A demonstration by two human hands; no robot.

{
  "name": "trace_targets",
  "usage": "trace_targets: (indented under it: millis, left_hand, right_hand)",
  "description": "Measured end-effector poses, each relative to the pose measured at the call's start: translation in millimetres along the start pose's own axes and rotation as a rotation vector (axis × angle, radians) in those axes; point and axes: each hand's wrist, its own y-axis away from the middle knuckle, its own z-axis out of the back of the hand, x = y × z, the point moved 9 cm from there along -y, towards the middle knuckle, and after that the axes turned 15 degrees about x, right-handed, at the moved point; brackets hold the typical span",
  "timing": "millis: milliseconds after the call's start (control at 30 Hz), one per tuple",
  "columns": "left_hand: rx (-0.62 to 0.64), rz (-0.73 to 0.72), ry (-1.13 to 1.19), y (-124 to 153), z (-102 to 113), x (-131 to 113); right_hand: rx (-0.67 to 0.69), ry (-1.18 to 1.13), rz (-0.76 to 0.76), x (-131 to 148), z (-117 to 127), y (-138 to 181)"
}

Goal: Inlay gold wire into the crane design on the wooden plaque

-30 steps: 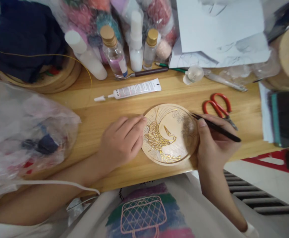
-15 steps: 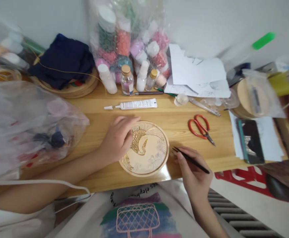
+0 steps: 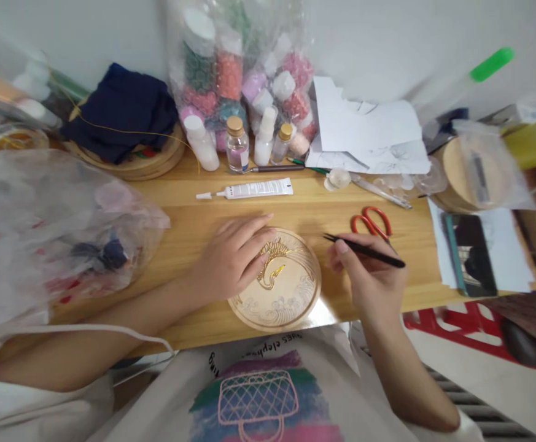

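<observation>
A round wooden disc [image 3: 290, 301] lies on the table in front of me, with gold wire forming a bird and fine wave lines drawn along its lower part. My left hand [image 3: 235, 255] rests with its fingers stretched out over the disc's upper left side, covering part of the gold work. To the right of the disc, my right hand [image 3: 373, 273] grips black tweezers [image 3: 371, 250], whose tips point left, apart from the disc. Red-handled pliers or snips [image 3: 371, 221] lie just behind that hand, which hides their metal end.
Behind the disc lies a white glue tube [image 3: 258, 188]. Small bottles [image 3: 237, 147] and a clear bag of coloured jars [image 3: 228, 77] stand at the back. A plastic bag [image 3: 65, 227] covers the left, and a phone [image 3: 473, 255] lies on papers at the right.
The disc has turned clockwise under my left hand, whose fingers now reach further over it. My right hand has moved up and right with the tweezers, now partly covering the red-handled tool.
</observation>
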Motion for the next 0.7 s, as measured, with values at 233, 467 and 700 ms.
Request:
trace_targets:
  millis: [233, 467, 700]
  left_hand:
    - [0.014, -0.082, -0.071, -1.9, 1.9, -9.7]
    - [0.06, -0.042, -0.072, -2.2, -2.0, -7.3]
    - [0.1, -0.016, -0.091, -1.6, -3.9, -6.1]
  right_hand:
    - [0.525, 0.2, 0.274, 21.4, -58.3, -49.8]
    - [0.627, 0.188, 0.25, -0.8, -61.1, -54.0]
    - [0.696, 0.241, 0.258, 1.6, -61.8, -55.2]
